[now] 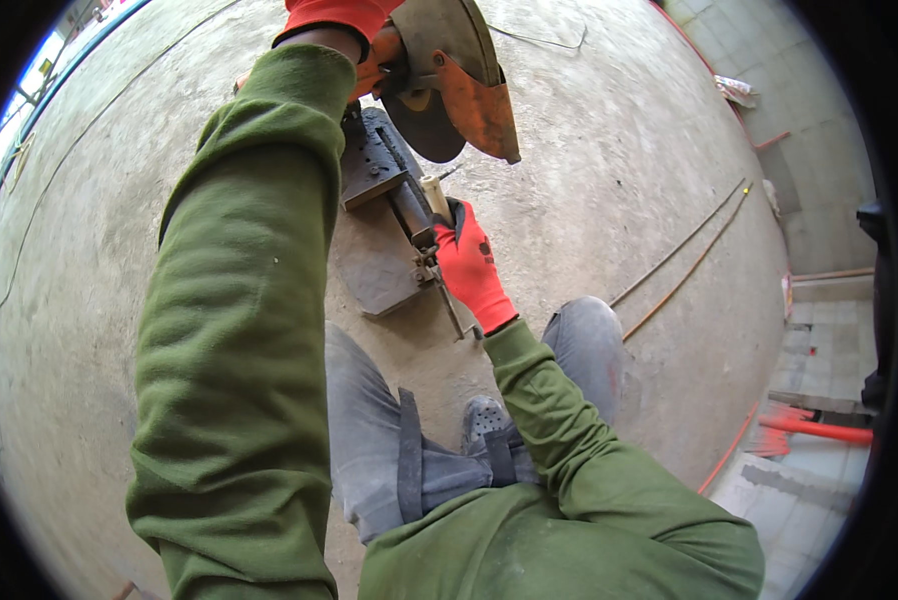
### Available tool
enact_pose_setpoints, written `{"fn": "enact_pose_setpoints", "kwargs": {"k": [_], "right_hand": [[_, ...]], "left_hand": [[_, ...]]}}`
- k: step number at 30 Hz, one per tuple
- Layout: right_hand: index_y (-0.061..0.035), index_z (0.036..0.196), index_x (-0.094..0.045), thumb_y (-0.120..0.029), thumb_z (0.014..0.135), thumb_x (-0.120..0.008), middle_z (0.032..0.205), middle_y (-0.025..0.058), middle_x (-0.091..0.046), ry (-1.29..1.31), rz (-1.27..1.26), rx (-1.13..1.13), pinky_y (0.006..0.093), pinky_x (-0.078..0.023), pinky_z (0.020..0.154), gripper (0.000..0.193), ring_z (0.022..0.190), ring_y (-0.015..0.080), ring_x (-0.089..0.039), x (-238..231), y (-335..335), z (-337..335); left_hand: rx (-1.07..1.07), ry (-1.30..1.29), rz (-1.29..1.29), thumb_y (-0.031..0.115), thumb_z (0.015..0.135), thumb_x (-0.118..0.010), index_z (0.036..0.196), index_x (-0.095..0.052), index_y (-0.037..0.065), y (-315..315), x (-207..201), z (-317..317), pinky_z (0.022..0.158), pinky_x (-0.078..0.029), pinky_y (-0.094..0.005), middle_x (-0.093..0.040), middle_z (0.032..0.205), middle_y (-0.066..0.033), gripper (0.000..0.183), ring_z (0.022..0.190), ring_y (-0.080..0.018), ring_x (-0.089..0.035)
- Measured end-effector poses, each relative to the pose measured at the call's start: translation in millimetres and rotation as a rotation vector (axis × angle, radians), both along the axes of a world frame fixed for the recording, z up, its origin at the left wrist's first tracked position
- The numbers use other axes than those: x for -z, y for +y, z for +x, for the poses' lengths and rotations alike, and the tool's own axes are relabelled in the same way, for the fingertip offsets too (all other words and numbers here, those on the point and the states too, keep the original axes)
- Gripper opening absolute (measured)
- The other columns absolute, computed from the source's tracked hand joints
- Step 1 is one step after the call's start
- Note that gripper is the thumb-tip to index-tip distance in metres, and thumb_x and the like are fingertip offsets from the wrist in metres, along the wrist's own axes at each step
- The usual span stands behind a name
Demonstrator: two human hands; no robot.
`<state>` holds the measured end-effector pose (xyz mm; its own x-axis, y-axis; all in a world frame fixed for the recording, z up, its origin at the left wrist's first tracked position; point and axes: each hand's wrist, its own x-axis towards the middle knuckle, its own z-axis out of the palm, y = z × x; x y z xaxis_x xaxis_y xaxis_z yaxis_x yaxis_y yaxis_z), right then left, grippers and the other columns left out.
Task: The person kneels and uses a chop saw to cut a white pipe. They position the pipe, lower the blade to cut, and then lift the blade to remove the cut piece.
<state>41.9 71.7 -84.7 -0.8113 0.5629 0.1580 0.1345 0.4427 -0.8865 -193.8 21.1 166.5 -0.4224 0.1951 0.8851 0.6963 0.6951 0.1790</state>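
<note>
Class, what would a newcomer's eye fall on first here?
First, the cut-off saw at top centre, its orange guard partly covering a dark disc. Next, the red-gloved right hand near the centre, holding a beige tube. Then the green left sleeve, running up the left side.

The gloves are red and black, sleeves plain green, trousers grey-blue, saw guard orange.

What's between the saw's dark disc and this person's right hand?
In the head view, a pale, stick-like piece lies between the dark disc and the right hand, its lower end at that hand.
</note>
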Motion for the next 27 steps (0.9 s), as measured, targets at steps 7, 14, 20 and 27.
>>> {"fn": "enact_pose_setpoints", "kwargs": {"k": [7,14,20,27], "right_hand": [[-0.0033,0.116,-0.057,-0.022,0.103,-0.063,0.082,0.0044,-0.061,-0.019,-0.021,0.104,0.0322,-0.047,0.063,0.024,0.069,0.0132,-0.054,20,-29,-37],[-0.0055,0.123,-0.051,-0.025,0.106,-0.059,0.084,0.0002,-0.065,0.111,-0.627,0.054,0.0261,-0.041,0.050,0.027,0.059,0.0065,-0.051,19,-25,-63],[-0.0072,0.114,-0.057,-0.027,0.107,-0.058,0.081,-0.0012,-0.062,0.078,-0.631,0.156,0.0259,-0.041,0.053,0.021,0.061,0.0066,-0.049,18,-30,-70],[-0.0076,0.106,-0.058,-0.027,0.107,-0.057,0.078,-0.0014,-0.062,0.101,-0.604,0.208,0.0268,-0.042,0.054,0.020,0.061,0.0069,-0.050,32,-24,-86]], "left_hand": [[-0.053,-0.009,-0.023,0.040,0.100,-0.054,0.081,-0.077,0.003,-5,-5,0,0.085,-0.055,-0.0468,-0.074,0.092,-0.0161,0.048,0.093,-0.0337,-0.070],[-0.047,0.009,-0.028,0.041,0.100,-0.053,0.080,-0.077,0.004,-5,-4,-1,0.084,-0.055,-0.0471,-0.074,0.092,-0.0164,0.048,0.092,-0.0337,-0.070],[-0.107,0.033,-0.047,0.041,0.100,-0.054,0.079,-0.077,0.004,-6,-5,0,0.083,-0.056,-0.0453,-0.073,0.088,-0.0154,0.048,0.090,-0.0330,-0.070],[-0.090,0.061,-0.053,0.041,0.100,-0.053,0.078,-0.076,0.004,-5,-3,-2,0.082,-0.056,-0.0442,-0.073,0.089,-0.0153,0.048,0.089,-0.0328,-0.070]]}}
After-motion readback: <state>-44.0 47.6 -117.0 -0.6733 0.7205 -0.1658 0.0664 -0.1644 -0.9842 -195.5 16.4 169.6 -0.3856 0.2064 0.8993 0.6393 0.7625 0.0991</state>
